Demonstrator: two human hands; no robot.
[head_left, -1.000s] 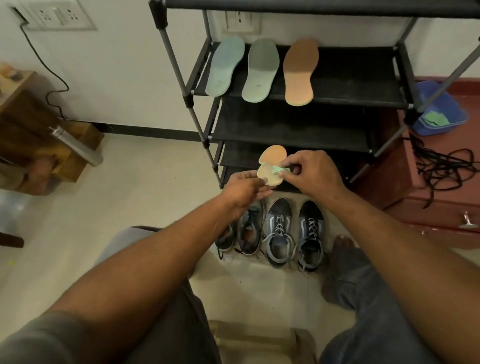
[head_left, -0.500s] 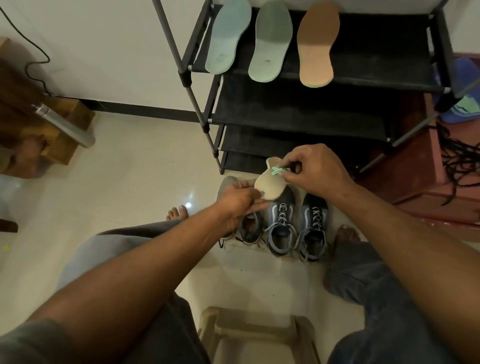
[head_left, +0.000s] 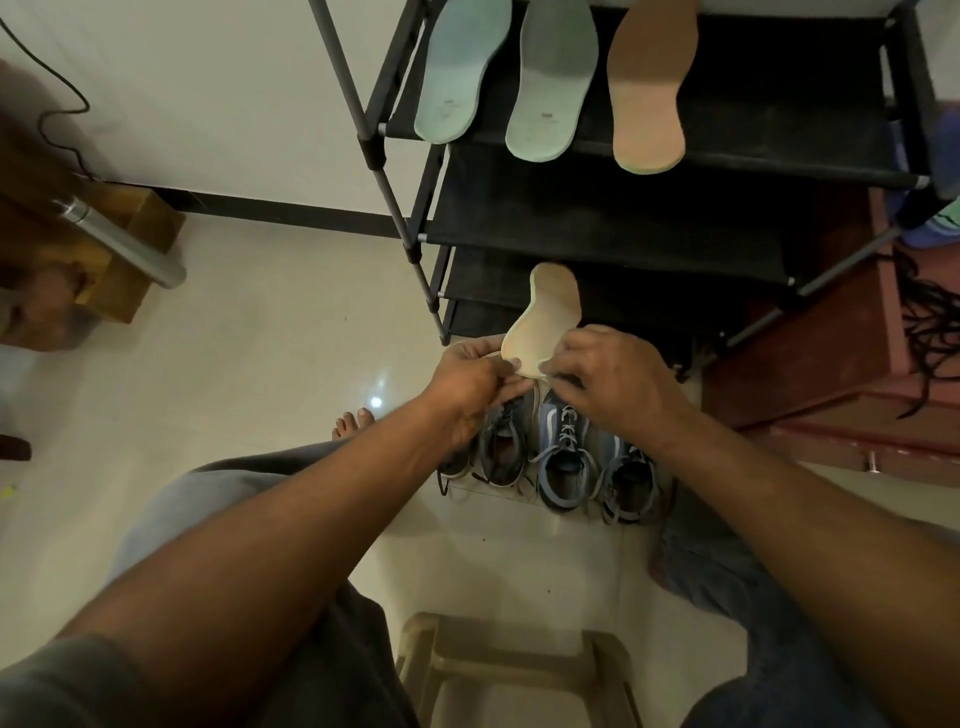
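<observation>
Left hand (head_left: 470, 379) and right hand (head_left: 608, 382) pinch the curled pale-beige foam insole (head_left: 545, 322) just above 4 blue-grey laced sneakers (head_left: 563, 467). 3 flat insoles (head_left: 550, 78) already lie on the black rack shelf (head_left: 779, 104), so probably only this 1 remains.

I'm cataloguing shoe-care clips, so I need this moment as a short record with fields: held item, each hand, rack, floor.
held item: beige insole, bent, its far end raised toward the rack
left hand: pinches the insole's near end
right hand: pinches the same end from the other side
shoe rack: pale green insoles and a tan insole on the upper shelf
floor: laced shoes in a row below the hands; plastic stool nearer the person
</observation>
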